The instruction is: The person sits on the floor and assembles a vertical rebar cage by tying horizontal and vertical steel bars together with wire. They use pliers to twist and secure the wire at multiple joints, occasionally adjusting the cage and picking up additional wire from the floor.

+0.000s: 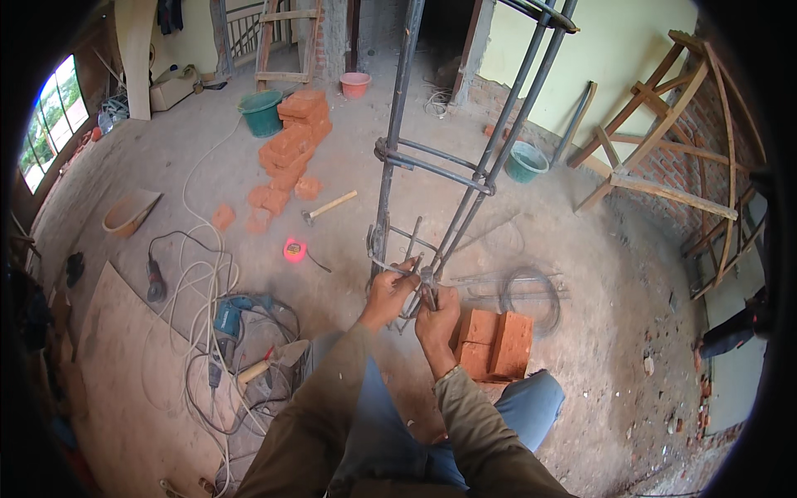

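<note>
A reinforcing-bar cage (397, 91) of long dark steel bars with square stirrups (438, 171) rises in front of me. At its lower end my left hand (387, 299) is closed, its fingers pinching a thin steel bar beside the bottom stirrup. Close on its right, my right hand (438, 324) is wrapped round what looks like a pair of pincers (427, 275), their dark head up against the steel. My fingers partly hide the handles and the joint. Any tie wire there is too small to make out.
Bricks (510, 344) sit by my right knee, near a wire coil (531, 299). A hammer (332, 206), pink tape measure (295, 250) and brick pile (286, 149) lie beyond. Cords, a power drill (228, 319) and a trowel (286, 355) are left. A wooden trestle (664, 124) stands right.
</note>
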{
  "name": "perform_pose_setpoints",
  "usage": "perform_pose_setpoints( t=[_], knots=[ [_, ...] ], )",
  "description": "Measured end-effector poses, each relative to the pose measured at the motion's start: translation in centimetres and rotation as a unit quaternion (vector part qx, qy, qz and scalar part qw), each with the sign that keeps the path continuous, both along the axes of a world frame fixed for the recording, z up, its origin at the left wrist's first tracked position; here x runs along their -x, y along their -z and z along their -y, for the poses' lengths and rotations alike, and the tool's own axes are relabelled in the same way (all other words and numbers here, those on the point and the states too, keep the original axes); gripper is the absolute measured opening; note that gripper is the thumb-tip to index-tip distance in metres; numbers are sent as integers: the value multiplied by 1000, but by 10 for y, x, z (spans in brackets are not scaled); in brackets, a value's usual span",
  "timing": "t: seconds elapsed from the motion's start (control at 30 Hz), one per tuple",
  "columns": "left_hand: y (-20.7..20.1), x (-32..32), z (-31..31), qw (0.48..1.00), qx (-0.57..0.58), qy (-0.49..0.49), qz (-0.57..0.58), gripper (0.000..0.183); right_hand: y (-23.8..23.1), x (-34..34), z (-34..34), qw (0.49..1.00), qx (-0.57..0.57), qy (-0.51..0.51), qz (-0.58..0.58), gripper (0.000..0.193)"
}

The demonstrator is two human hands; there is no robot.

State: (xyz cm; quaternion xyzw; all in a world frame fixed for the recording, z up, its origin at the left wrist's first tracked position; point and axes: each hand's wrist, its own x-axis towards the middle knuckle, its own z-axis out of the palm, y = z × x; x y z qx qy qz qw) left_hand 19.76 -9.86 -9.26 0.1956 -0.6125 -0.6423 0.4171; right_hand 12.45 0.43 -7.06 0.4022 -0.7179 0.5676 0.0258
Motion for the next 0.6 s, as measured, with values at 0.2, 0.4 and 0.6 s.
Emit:
perform_pose_setpoints(
  t=[0.2,0.4,0.6],
  knots=[
    [4,3,-2,998,-51,-2,-20,21,-3,-3,2,995,7,5,96,9],
    [-6,3,-7,997,-71,-2,-14,20,-21,-18,-8,968,-36,-43,245,19],
    [-17,2,-11,998,-68,-11,1,20,-44,-17,-19,995,-37,11,95,20]
  ],
)
